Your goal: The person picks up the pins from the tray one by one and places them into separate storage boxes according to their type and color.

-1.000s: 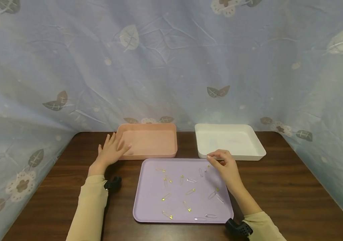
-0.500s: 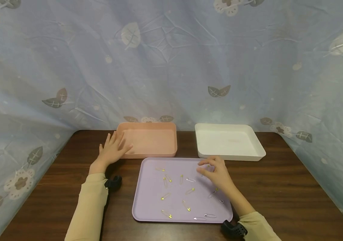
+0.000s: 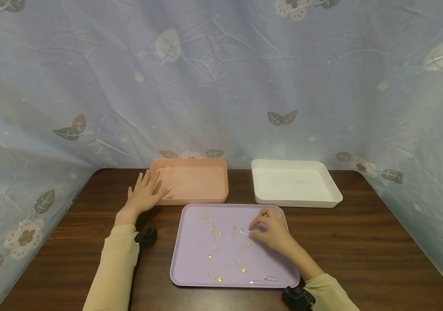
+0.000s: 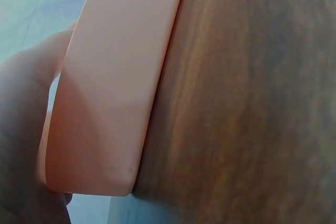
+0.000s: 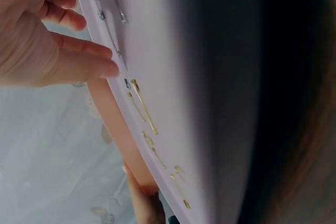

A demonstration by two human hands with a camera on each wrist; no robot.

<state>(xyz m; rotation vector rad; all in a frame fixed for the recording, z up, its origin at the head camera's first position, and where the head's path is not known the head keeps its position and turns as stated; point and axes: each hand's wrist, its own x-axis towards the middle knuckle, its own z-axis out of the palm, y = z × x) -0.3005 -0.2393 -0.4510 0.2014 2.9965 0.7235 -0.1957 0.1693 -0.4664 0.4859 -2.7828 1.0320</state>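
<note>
A pale blue curtain [image 3: 221, 95] printed with leaves and flowers is hung behind a dark wood-grain table [image 3: 377, 259], on which three shallow trays are set. The lilac tray [image 3: 190, 267], the largest, is placed nearest the person; beyond it a white tray [image 3: 299, 203] is set at the right and a peach tray [image 3: 194, 181] at the left, the two separated by a strip of tabletop. Both forearms are covered by cream sleeves [image 3: 116, 268], and a black wrist device [image 3: 146, 237] is worn at each wrist. The left hand [image 3: 142, 196] is rested at the peach tray's left end, its fingers spread and its thumb extended over the front rim. The right hand [image 3: 273, 231] is held low over the lilac tray's right half, thumb and index finger bent toward each other, with a slim gap left between their tips. Gold safety pins [image 3: 219, 279] are scattered over the left and middle of the lilac tray, and two silver safety pins [image 3: 271, 278] are placed near its front edge. One lone silver safety pin [image 3: 244, 232] is located right at the right hand's fingertips, its head turned away and its other end hidden by them; whether it is touched cannot be told.
</note>
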